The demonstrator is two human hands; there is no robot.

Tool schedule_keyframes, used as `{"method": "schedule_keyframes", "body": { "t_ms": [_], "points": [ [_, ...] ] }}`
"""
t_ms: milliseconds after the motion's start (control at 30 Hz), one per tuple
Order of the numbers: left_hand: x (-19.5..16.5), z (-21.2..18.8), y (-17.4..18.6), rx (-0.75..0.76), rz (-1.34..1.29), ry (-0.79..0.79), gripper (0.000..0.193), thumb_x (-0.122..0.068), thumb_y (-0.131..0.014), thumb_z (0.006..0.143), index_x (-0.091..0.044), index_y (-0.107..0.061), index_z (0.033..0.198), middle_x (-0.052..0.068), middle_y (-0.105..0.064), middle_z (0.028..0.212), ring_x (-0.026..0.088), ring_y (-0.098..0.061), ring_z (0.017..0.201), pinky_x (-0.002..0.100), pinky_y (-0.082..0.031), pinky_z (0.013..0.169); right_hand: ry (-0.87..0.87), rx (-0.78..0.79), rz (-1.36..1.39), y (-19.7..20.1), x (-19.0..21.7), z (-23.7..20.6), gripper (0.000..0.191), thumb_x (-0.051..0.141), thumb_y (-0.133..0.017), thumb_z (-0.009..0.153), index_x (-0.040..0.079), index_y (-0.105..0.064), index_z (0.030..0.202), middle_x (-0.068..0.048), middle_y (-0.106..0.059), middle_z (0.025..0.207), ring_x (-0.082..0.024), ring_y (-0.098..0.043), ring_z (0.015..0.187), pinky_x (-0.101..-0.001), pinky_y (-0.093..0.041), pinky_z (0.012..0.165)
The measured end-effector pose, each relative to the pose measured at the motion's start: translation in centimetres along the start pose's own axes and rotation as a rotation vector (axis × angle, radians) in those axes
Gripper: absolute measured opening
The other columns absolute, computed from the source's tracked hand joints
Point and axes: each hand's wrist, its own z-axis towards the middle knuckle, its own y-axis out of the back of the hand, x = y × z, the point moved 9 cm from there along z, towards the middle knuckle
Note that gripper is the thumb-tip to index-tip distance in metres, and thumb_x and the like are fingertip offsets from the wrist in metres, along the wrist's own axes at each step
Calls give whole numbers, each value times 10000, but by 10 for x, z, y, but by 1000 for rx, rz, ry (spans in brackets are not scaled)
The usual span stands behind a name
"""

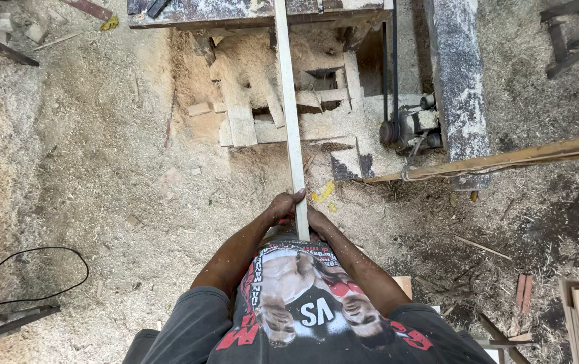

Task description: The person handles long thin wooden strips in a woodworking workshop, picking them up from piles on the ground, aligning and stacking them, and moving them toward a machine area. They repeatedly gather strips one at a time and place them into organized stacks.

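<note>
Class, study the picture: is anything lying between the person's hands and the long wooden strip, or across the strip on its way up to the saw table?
Nothing visible. Both the left hand and right hand already grip the wooden strip, which runs clear above the sawdust-covered offcuts to the saw table.

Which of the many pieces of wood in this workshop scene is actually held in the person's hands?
The long pale wooden strip, running from the hands up to the saw table. The left hand and right hand grip its near end; the short offcuts lie loose in sawdust.

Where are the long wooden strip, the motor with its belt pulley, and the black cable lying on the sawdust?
long wooden strip (290, 101): head view, mid-length of the pale slat.
motor (407, 128): head view, its dusty body beside the pulley.
black cable (47, 251): head view, top of its loop.
</note>
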Motion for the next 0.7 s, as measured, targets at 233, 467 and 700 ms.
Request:
{"method": "schedule_keyframes", "body": {
  "t_ms": [233, 467, 700],
  "points": [
    [-8, 7, 9, -22, 33, 36, 604, -641, -610, 926, -64, -703, 775, 40, -596, 680, 168, -521, 553, 341, -425, 522, 23, 24, 50, 2, 10, 17, 627, 606, -386, 1001, 102, -645, 1270, -59, -687, 948, -164, -634, 798, -330, -542, 659],
    [-23, 18, 18, -37, 94, 36, 640, -666, -602, 933, -50, -694, 790, 34, -550, 683, 181, -512, 583, 364, -442, 562, -9, 14, -7, 8, 21, 29, 686, 636, -381, 1013, 49, -654, 1240, -98, -663, 887, -203, -615, 722, -354, -481, 562],
    [-41, 25, 27, -46, 139, 36, 671, -669, -568, 932, -25, -756, 938, 94, -666, 845, 226, -605, 738, 395, -508, 698, -80, 8, 30, 10, 38, 33, 637, 628, -419, 934, 150, -568, 1327, -60, -668, 935, -182, -662, 783, -365, -547, 620]
  ]
}}
